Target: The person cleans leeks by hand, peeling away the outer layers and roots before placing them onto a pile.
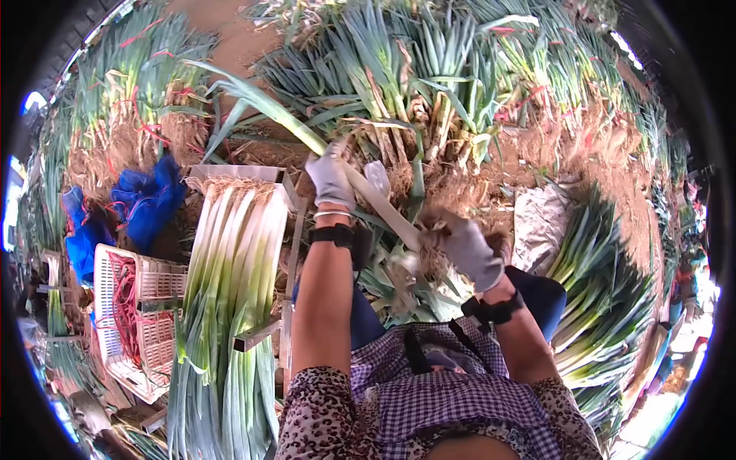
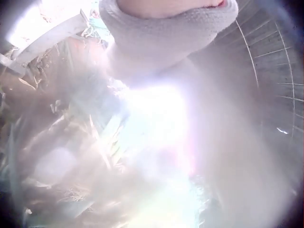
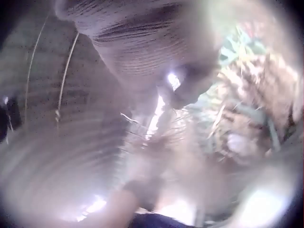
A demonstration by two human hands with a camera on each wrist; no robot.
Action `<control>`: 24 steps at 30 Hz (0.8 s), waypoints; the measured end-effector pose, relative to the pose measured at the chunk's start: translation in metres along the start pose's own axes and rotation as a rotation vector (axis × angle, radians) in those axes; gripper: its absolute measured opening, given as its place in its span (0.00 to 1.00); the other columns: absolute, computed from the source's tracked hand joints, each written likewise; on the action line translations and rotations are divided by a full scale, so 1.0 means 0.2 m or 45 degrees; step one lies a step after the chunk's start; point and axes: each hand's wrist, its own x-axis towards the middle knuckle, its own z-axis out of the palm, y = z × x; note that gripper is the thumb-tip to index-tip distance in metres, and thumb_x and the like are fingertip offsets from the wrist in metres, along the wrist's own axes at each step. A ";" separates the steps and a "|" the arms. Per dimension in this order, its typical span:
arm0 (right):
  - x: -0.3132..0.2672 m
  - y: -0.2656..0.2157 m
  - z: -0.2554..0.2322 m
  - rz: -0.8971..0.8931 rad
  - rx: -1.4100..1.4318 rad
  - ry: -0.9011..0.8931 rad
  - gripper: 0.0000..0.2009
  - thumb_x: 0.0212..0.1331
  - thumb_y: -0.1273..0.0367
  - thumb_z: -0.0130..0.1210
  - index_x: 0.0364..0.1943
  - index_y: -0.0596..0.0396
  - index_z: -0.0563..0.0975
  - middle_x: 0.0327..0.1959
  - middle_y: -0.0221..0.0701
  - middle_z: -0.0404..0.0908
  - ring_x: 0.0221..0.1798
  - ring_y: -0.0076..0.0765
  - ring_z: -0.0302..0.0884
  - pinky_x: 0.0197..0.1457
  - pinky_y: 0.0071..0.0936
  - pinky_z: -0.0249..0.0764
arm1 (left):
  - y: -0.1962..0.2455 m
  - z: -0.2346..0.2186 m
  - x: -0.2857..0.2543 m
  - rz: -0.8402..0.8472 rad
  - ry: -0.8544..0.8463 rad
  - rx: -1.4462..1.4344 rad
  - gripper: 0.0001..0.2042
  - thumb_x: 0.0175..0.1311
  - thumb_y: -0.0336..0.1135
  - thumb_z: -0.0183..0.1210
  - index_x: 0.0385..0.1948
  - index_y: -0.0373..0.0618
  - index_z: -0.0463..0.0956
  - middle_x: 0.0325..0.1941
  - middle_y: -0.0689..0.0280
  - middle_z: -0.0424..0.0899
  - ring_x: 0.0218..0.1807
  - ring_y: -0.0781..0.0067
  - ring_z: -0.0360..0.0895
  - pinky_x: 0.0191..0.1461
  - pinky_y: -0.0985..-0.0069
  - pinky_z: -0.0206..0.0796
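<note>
One long leek (image 1: 383,207) slants across the head view, its green leaves at upper left and its bushy roots (image 1: 434,259) at lower right. My gloved left hand (image 1: 331,178) grips it partway along the stalk. The gloved right hand (image 1: 474,249) is at the root end, its soiled fingers blurred by motion beside the roots; I cannot tell whether they pinch anything. In the right wrist view, the glove (image 3: 137,42) is over pale, blurry roots. Glare washes out much of the left wrist view below the glove (image 2: 166,42).
Leeks with trimmed white ends (image 1: 238,222) lie on a metal-framed stand at left. Beside them are a white plastic crate (image 1: 115,268) with red ties and blue bags (image 1: 149,199). Rooted leeks (image 1: 383,84) stand ahead; another pile (image 1: 606,291) lies at right.
</note>
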 end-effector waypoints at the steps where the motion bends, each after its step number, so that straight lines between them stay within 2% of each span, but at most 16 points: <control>1: 0.00 0.00 0.02 0.049 -0.246 -0.031 0.14 0.62 0.68 0.55 0.50 0.56 0.75 0.44 0.41 0.81 0.41 0.38 0.82 0.44 0.30 0.77 | 0.02 0.00 0.00 0.001 -0.026 -0.006 0.08 0.55 0.29 0.62 0.27 0.43 0.70 0.20 0.68 0.70 0.17 0.75 0.66 0.20 0.77 0.61; 2: -0.03 0.01 0.04 0.087 -0.491 -0.057 0.14 0.60 0.66 0.58 0.48 0.56 0.76 0.39 0.42 0.82 0.38 0.40 0.82 0.42 0.31 0.76 | 0.06 -0.02 0.00 -0.009 -0.013 0.016 0.08 0.55 0.28 0.62 0.28 0.43 0.69 0.19 0.68 0.69 0.17 0.75 0.66 0.19 0.76 0.61; 3: -0.12 -0.02 0.03 0.015 -0.373 -0.066 0.14 0.58 0.64 0.60 0.44 0.57 0.77 0.35 0.45 0.80 0.35 0.45 0.80 0.39 0.34 0.74 | 0.07 -0.04 0.02 -0.043 -0.037 0.004 0.08 0.55 0.28 0.62 0.28 0.43 0.69 0.19 0.68 0.69 0.17 0.74 0.66 0.19 0.76 0.60; 5: -0.33 -0.03 -0.07 0.226 -0.311 -0.318 0.10 0.56 0.65 0.61 0.37 0.56 0.80 0.27 0.41 0.80 0.29 0.41 0.79 0.35 0.32 0.74 | 0.09 -0.08 0.08 -0.069 -0.020 -0.005 0.08 0.54 0.28 0.62 0.27 0.42 0.69 0.19 0.68 0.69 0.17 0.74 0.66 0.18 0.75 0.60; 6: -0.43 -0.06 -0.10 0.326 -0.337 -0.368 0.09 0.55 0.66 0.62 0.34 0.57 0.81 0.24 0.37 0.81 0.26 0.33 0.79 0.34 0.29 0.74 | 0.10 -0.08 0.09 -0.063 0.015 0.002 0.08 0.54 0.28 0.62 0.27 0.42 0.69 0.19 0.68 0.69 0.17 0.74 0.66 0.18 0.75 0.60; 7: -0.50 -0.10 -0.15 0.692 -0.102 -0.326 0.07 0.55 0.69 0.63 0.32 0.59 0.83 0.24 0.34 0.82 0.27 0.25 0.79 0.33 0.24 0.73 | 0.10 -0.07 0.09 -0.031 0.078 -0.016 0.07 0.54 0.28 0.62 0.28 0.42 0.71 0.20 0.67 0.70 0.18 0.74 0.67 0.18 0.75 0.61; 8: -0.58 0.03 -0.15 0.741 0.063 -0.127 0.07 0.54 0.70 0.64 0.34 0.60 0.83 0.22 0.29 0.81 0.27 0.19 0.76 0.32 0.21 0.72 | 0.07 -0.07 0.10 -0.042 0.048 -0.009 0.07 0.55 0.30 0.62 0.28 0.42 0.72 0.22 0.68 0.71 0.18 0.73 0.68 0.20 0.74 0.63; 10: -0.56 0.26 -0.17 0.801 -0.026 -0.010 0.15 0.53 0.72 0.65 0.46 0.60 0.79 0.23 0.27 0.80 0.27 0.18 0.74 0.32 0.20 0.70 | 0.12 0.07 -0.14 -0.093 0.051 0.273 0.10 0.58 0.34 0.63 0.21 0.42 0.73 0.20 0.68 0.73 0.20 0.75 0.70 0.22 0.76 0.65; 11: -0.49 0.40 -0.15 0.579 0.097 0.079 0.22 0.52 0.72 0.65 0.52 0.59 0.75 0.25 0.26 0.80 0.27 0.18 0.74 0.32 0.20 0.70 | 0.05 0.11 -0.24 -0.161 -0.035 0.039 0.10 0.58 0.33 0.61 0.20 0.40 0.74 0.19 0.67 0.73 0.20 0.76 0.69 0.22 0.77 0.65; 12: -0.38 0.34 -0.10 0.358 -0.135 0.156 0.27 0.50 0.74 0.66 0.57 0.58 0.71 0.31 0.29 0.80 0.30 0.21 0.75 0.34 0.20 0.71 | -0.10 0.09 -0.32 0.100 -0.334 0.110 0.10 0.60 0.33 0.59 0.21 0.39 0.74 0.19 0.66 0.74 0.20 0.76 0.70 0.22 0.77 0.65; 13: -0.26 0.28 -0.05 0.156 -0.391 0.267 0.32 0.48 0.75 0.67 0.61 0.58 0.67 0.36 0.31 0.81 0.32 0.23 0.76 0.36 0.21 0.72 | -0.21 0.12 -0.44 0.133 -0.449 0.052 0.10 0.60 0.36 0.60 0.25 0.39 0.74 0.20 0.65 0.74 0.22 0.75 0.71 0.22 0.75 0.65; 14: -0.18 0.20 -0.01 0.014 -0.497 0.346 0.31 0.48 0.74 0.67 0.60 0.57 0.68 0.37 0.31 0.81 0.34 0.24 0.76 0.38 0.22 0.72 | -0.33 0.17 -0.59 0.069 -0.510 -0.057 0.11 0.59 0.39 0.60 0.29 0.40 0.73 0.22 0.65 0.75 0.24 0.74 0.73 0.22 0.73 0.66; 17: -0.10 0.08 -0.03 -0.034 -0.158 0.326 0.28 0.49 0.71 0.67 0.57 0.56 0.70 0.41 0.33 0.80 0.39 0.28 0.76 0.44 0.26 0.73 | -0.76 0.33 -0.96 -0.186 -0.610 -0.492 0.19 0.59 0.47 0.62 0.40 0.41 0.72 0.26 0.62 0.76 0.30 0.71 0.76 0.21 0.69 0.66; 18: -0.09 0.07 -0.07 -0.046 -0.036 0.323 0.27 0.49 0.70 0.66 0.56 0.56 0.71 0.42 0.33 0.80 0.40 0.29 0.76 0.45 0.27 0.73 | -0.73 0.36 -1.03 -0.155 -0.623 -0.518 0.22 0.59 0.49 0.63 0.44 0.41 0.72 0.27 0.61 0.77 0.31 0.70 0.77 0.21 0.67 0.66; 21: -0.06 0.03 -0.23 -0.166 0.255 0.350 0.24 0.50 0.67 0.66 0.52 0.55 0.73 0.45 0.35 0.80 0.45 0.32 0.77 0.51 0.31 0.74 | -0.45 0.43 -1.15 0.619 -0.568 0.409 0.31 0.51 0.44 0.69 0.52 0.34 0.68 0.40 0.53 0.77 0.47 0.63 0.76 0.45 0.66 0.69; 24: -0.05 -0.11 -0.42 -0.434 0.351 0.378 0.21 0.50 0.64 0.66 0.49 0.54 0.75 0.49 0.37 0.79 0.50 0.36 0.77 0.57 0.35 0.74 | 0.18 0.21 -1.03 1.136 -0.780 1.090 0.42 0.35 0.38 0.74 0.56 0.35 0.62 0.51 0.50 0.71 0.56 0.55 0.69 0.60 0.60 0.63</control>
